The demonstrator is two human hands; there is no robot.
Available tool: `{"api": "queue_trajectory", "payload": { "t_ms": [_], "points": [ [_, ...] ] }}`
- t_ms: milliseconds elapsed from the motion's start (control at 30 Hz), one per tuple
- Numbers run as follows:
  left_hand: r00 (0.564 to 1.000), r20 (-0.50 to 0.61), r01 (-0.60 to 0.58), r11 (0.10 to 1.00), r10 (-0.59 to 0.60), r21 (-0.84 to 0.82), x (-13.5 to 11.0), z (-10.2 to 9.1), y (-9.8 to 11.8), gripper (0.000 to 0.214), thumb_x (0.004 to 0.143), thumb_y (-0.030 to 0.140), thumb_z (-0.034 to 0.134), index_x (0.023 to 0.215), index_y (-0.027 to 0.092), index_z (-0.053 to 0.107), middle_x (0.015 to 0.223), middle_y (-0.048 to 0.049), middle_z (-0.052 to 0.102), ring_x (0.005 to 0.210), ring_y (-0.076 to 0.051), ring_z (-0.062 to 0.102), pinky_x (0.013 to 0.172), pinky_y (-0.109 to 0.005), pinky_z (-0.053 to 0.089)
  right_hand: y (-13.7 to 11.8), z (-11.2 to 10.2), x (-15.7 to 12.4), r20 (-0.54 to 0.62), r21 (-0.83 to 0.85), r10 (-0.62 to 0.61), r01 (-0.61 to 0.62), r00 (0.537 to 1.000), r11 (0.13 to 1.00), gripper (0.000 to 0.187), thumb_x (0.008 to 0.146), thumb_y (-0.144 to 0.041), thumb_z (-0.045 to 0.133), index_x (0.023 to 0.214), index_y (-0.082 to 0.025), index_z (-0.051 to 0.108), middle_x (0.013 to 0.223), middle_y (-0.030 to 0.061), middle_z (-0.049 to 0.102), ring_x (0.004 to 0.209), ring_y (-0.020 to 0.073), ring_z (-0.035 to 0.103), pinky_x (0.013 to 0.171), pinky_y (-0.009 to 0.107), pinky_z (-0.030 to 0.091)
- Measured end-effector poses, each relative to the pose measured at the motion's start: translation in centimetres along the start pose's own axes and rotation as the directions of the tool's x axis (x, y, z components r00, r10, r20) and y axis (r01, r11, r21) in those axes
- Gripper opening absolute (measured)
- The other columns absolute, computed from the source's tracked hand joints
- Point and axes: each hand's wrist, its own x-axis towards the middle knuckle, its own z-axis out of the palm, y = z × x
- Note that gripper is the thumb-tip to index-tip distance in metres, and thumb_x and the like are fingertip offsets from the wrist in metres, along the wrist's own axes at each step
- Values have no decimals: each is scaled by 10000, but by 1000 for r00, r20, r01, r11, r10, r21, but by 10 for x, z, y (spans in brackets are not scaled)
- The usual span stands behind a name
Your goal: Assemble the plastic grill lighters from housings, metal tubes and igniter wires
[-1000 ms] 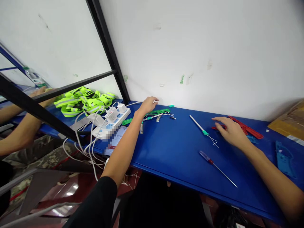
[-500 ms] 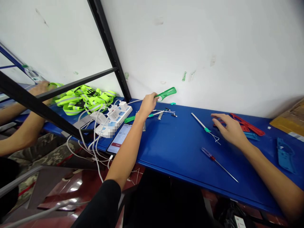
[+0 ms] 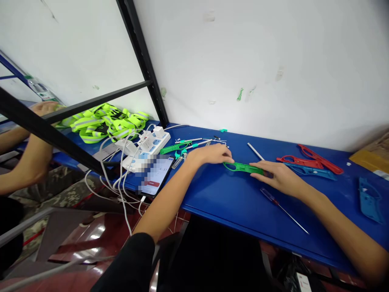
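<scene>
Between my two hands is a green plastic shell piece (image 3: 241,167), long and flat with an oval loop at one end, just above the blue table (image 3: 212,194). My left hand (image 3: 216,154) pinches its loop end. The opposite end is gripped by my right hand (image 3: 278,175), thumb and fingers closed on it. A white rod (image 3: 255,151) lies behind the piece, its near end hidden by my right hand. In front of that hand rests a screwdriver (image 3: 275,200) with a clear and red handle.
Red shell pieces (image 3: 320,159) and blue ones (image 3: 369,198) lie at the right, near a cardboard box (image 3: 372,152). Left are a phone (image 3: 156,176), a white power strip (image 3: 165,140) with cables, green parts (image 3: 176,148) and a black metal frame (image 3: 142,52). Beyond it show another person's arms (image 3: 36,156).
My left hand has brought the green shell piece down and right from near the wall. My right hand has moved left and closed on its other end.
</scene>
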Motion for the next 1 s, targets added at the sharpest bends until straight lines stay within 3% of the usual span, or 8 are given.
{"api": "queue_trajectory", "payload": {
  "t_ms": [100,200,300,400,533,800,900,1000],
  "points": [
    [960,-201,206,977,-193,50,-14,-20,-29,307,1027,355,624,1257,217,773,1314,-108,762,1200,-283,691,954,-357,500,-1,4,0,6,-35,-47,48,999,998,509,1062,-625,557,1354,-253,746,1135,95,795,972,276,774,839,433,636],
    [882,-280,412,909,-379,67,-26,-33,-60,292,905,277,785,1177,172,790,1214,-151,784,1169,-345,707,944,-409,526,-1,4,1,-30,-71,-79,76,996,995,474,1063,-612,559,1348,-286,752,1335,101,761,1229,318,728,1009,494,621],
    [839,-295,495,867,-457,65,-33,-36,-82,260,932,360,814,1128,192,790,1158,-111,787,1105,-305,733,953,-417,573,1,2,1,-100,-88,-57,48,993,995,442,1089,-563,523,1336,-280,756,1339,108,763,1246,322,722,1058,513,605],
    [796,-363,541,838,-484,69,-33,-33,-95,328,1053,416,689,1288,187,709,1323,-111,712,1166,-262,709,1011,-468,605,5,0,-1,-143,-75,-32,21,989,997,419,1091,-540,520,1288,-271,774,1310,113,770,1224,327,728,1054,523,603],
    [744,-432,590,805,-511,64,-25,-24,-103,396,1051,394,701,1384,185,650,1396,-123,664,1190,-264,698,1001,-480,622,13,-2,-2,-134,-41,-40,35,990,999,380,1087,-521,529,1194,-277,800,1246,102,782,1166,316,740,1023,525,611],
    [643,-662,496,868,-385,-23,-9,-18,-92,203,1100,254,580,1228,154,702,1227,-157,741,1174,-301,710,1053,-504,558,12,-3,-3,-163,-30,-43,38,986,999,351,1093,-492,532,1183,-275,793,1258,96,769,1184,303,727,1058,525,593],
    [612,-755,342,940,-235,-16,-7,-22,-76,201,1107,181,500,1184,169,684,1220,-169,752,1187,-313,698,1063,-479,514,11,-3,-3,-221,-40,-21,13,975,999,352,1091,-501,541,1237,-274,767,1273,103,758,1188,312,712,1071,538,580],
    [644,-765,100,994,-27,49,-3,-21,-52,119,1094,210,568,1165,204,664,1208,-100,750,1113,-238,705,1011,-376,533,10,-2,-3,-320,-46,40,-57,946,997,430,1093,-509,537,1435,-280,661,1312,126,726,1161,324,698,1002,552,602]
  ]
}}
